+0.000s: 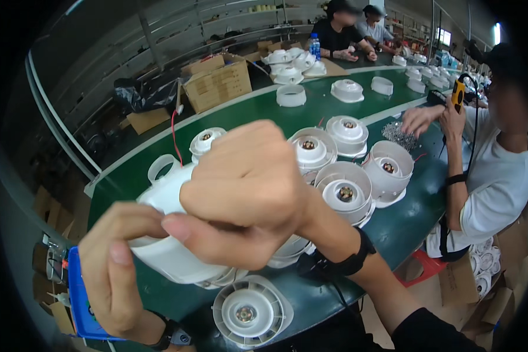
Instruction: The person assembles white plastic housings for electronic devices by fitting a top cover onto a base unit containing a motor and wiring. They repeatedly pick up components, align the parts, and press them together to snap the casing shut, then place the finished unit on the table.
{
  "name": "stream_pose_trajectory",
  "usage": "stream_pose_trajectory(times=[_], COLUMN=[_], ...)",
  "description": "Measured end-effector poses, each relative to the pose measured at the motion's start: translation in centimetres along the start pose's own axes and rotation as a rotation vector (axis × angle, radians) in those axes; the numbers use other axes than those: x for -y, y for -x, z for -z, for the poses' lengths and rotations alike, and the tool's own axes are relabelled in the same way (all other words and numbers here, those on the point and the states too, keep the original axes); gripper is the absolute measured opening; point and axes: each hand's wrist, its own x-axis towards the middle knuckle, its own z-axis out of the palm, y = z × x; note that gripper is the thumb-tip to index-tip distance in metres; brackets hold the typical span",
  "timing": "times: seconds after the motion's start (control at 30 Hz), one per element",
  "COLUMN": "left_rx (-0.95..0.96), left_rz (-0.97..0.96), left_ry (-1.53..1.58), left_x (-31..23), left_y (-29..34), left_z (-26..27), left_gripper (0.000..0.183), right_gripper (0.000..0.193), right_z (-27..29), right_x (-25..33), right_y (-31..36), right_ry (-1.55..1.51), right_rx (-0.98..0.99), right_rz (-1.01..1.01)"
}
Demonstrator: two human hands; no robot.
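Note:
Close in front of me is a white plastic housing (pixel 173 261), tilted and partly covered by my hands. My left hand (pixel 120 258) curls its fingers over the housing's left side and grips it. Across the housing lies my right hand (pixel 246 193), closed like a fist, its thumb pointing left near the left fingertips. What its fingers hold is hidden. A red wire (pixel 174 135) stands up behind the housing. Just below my hands, a round white fan-like unit (pixel 249 314) with a ribbed rim and metal centre rests on the green table (pixel 311 299).
Several similar white units (pixel 343 196) crowd the table to the right. A pile of small metal parts (pixel 399 135) lies near a co-worker (pixel 493 158) holding a yellow-and-black tool (pixel 458 94). Cardboard box (pixel 217 85) at the back; blue tray (pixel 82 293) at lower left.

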Motion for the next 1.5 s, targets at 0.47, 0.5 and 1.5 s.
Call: stream_pose_trajectory(times=[0.47,0.5,1.5], left_rx=[0.427,0.343,0.101], left_rz=[0.156,0.091,-0.091], left_ry=[0.024,0.041,-0.024], left_x=[2.4,2.6,6.3], left_y=[1.0,1.2,-1.3], left_z=[0.1,-0.4,-1.8], left_gripper=[0.054,0.047,0.028], right_gripper=[0.036,0.040,0.069], right_z=[-0.5,-0.9,-1.5], right_x=[-1.4,-1.2,-0.9], right_y=[0.9,1.0,0.0], right_ry=[-0.153,-0.164,-1.074], right_rx=[0.374,0.359,-0.137], right_rz=[-0.285,-0.261,-1.256])
